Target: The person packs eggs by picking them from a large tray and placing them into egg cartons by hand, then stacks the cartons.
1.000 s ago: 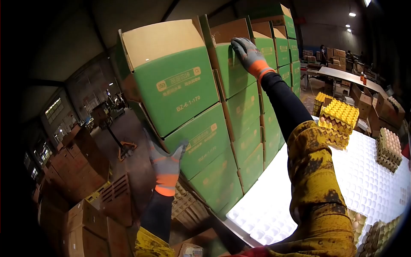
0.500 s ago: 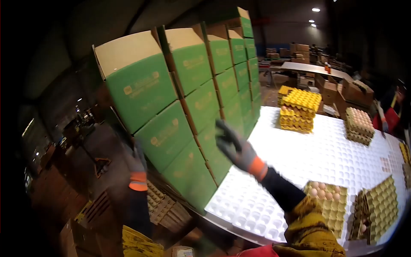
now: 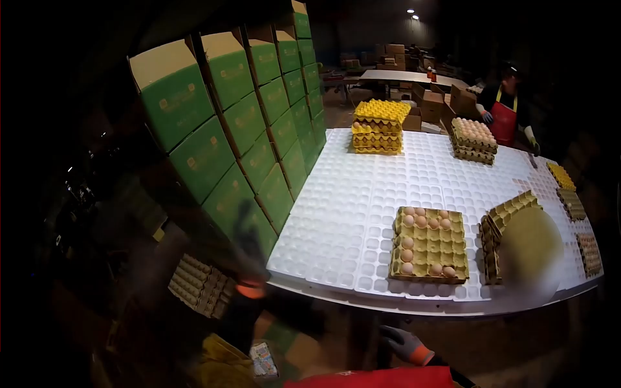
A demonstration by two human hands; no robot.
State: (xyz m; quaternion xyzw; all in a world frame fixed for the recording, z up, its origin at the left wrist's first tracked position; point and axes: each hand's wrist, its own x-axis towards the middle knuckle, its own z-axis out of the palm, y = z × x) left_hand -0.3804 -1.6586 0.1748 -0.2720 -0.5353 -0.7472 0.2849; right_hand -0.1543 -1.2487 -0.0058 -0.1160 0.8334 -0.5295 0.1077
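Plainly | green cartons (image 3: 242, 124) — stacked, tan-flapped on top | left hand (image 3: 250, 249), right hand (image 3: 405, 344) — grip: can't tell

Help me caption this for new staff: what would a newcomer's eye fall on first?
Probably the bright white table, its dimpled top spreading across the middle and right. Along its left side rise stacked green boxes, open-topped in front. Near the table's front edge, a tray partly filled with eggs stands out.
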